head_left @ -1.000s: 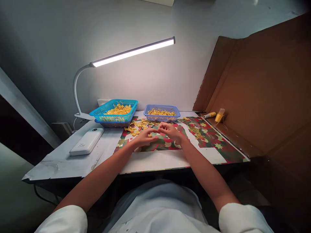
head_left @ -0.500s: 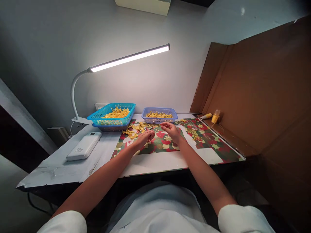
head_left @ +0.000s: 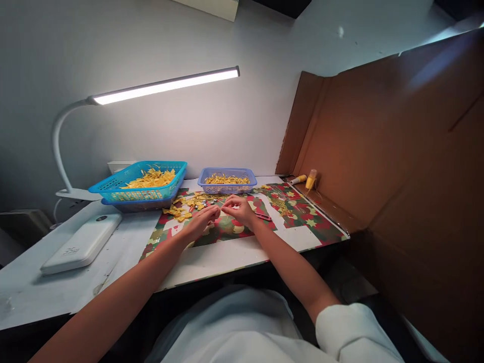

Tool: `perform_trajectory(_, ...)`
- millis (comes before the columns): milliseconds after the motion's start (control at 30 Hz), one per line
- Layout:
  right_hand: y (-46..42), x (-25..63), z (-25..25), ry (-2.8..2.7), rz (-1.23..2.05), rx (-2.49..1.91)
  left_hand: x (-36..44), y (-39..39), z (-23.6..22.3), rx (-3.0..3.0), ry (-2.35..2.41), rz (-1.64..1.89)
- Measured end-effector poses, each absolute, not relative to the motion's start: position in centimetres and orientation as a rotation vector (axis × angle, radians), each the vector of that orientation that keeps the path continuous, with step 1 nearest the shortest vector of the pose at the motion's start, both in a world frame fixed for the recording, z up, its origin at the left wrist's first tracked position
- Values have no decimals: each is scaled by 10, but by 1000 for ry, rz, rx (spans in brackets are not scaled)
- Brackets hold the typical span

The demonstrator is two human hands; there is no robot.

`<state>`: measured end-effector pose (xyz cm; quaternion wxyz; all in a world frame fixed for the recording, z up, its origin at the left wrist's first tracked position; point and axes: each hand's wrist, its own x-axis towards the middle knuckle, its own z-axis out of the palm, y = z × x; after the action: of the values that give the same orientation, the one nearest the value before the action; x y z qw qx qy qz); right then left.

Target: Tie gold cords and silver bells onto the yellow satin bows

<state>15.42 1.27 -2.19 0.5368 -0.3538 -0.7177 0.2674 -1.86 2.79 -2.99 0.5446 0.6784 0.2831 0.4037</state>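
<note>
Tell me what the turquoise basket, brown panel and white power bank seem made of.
Turquoise basket: apparently glossy plastic, from its bright, perforated walls. Brown panel: likely mostly matte cardboard, given the folds and ragged edge. White power bank: probably smooth plastic, by its rounded shell; coated metal is possible.

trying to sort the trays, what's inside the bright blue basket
The blue basket holds a heap of yellow pieces; whatever lies beneath the top ones is hidden.

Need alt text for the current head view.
Two bare hands, left and right, work close together over a patterned sheet, with loose yellow pieces beside them; behind are a turquoise basket, a purple basket and a lit lamp.
</note>
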Motion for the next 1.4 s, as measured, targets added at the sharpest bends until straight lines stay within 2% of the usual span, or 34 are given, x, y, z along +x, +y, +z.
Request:
perform_trajectory(200, 9, 152, -22, -1805, 444, -983, -18, 33, -27, 1084, 701, 1171)
perform_trajectory(367, 7, 152, -22, -1928, 298, -1036, -20, 35, -30, 1032, 732, 1163)
perform_trajectory(733, 7, 155, -27, -1953, 210, -1029, -24, 27, -34, 1750, 1010, 1053)
perform_trajectory(1033, 9, 154, -30, -1906, 408, -969, -23, 21, -29, 1946, 943, 1029)
perform_trajectory(1400, 10, 156, -26, -1849, 804, -950, -20, 22, -31, 1589, 866, 1059)
